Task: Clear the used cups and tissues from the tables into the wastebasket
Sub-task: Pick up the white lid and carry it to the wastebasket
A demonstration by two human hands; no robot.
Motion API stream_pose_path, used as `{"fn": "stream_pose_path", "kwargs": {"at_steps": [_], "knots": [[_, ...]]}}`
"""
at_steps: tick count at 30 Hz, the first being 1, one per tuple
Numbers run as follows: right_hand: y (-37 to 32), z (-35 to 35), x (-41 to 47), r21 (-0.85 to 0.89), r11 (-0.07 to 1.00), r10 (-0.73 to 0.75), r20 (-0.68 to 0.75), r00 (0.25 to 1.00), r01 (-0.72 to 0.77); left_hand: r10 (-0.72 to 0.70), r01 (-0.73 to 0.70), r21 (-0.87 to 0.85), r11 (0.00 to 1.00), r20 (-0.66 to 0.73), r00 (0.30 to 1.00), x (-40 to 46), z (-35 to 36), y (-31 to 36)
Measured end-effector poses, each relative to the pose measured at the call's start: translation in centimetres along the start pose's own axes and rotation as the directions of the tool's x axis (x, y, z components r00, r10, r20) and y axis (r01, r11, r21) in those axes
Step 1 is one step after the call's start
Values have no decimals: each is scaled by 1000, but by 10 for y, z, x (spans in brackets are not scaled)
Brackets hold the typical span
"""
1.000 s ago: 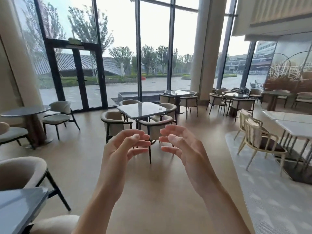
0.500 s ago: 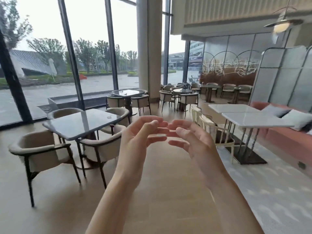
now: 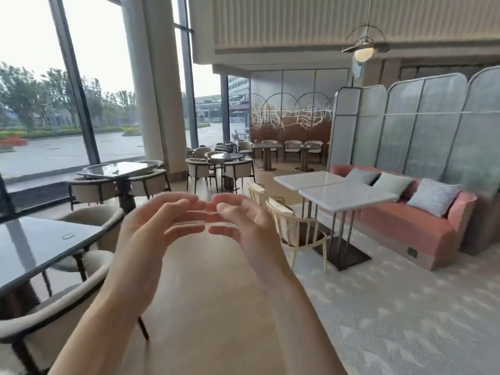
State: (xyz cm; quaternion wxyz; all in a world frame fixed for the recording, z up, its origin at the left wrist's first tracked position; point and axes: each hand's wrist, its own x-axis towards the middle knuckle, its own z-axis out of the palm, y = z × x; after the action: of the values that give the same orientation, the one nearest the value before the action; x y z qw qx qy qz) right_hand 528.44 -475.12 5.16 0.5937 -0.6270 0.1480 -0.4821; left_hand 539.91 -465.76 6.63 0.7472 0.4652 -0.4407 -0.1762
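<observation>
holding nothing, the left hand (image 3: 151, 234) and right hand (image 3: 243, 228) hang in front of the chest, fingers loosely curved and spread, tips nearly meeting, likely kept free for whatever needs picking up. no cup, tissue or wastebasket shows clearly; a small pale ring-shaped thing (image 3: 68, 236) lies on the dark table (image 3: 32, 247) at the left, too blurred to name. the white tables (image 3: 338, 193) by the pink sofa (image 3: 405, 226) look bare, so this reads as searching.
</observation>
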Motion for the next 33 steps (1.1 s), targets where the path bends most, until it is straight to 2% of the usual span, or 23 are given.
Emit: {"fn": "stream_pose_path", "kwargs": {"at_steps": [3,10,16,18,26,30,33], "knots": [[15,-3,71,-14,1000,9,-60,998,-10,17,-14,-48,999,68,998,79,10,-25],[73,-34,202,-116,993,-58,-246,967,30,-29,74,-185,980,236,971,227,36,-129],[150,-45,322,-213,977,-93,-410,907,4,-105,187,-202,961,359,927,358,34,-230],[171,-41,367,-208,978,-93,-420,903,4,-115,202,-200,959,375,920,407,27,-255],[281,-20,553,-144,989,-24,-399,917,-37,-168,218,-161,963,274,947,584,-38,-365],[355,8,658,-86,994,40,-286,957,-68,-183,200,-124,972,132,974,665,-87,-428],[410,45,746,-32,997,64,-151,986,-70,-156,154,-99,983,-6,988,727,-130,-470]]}}
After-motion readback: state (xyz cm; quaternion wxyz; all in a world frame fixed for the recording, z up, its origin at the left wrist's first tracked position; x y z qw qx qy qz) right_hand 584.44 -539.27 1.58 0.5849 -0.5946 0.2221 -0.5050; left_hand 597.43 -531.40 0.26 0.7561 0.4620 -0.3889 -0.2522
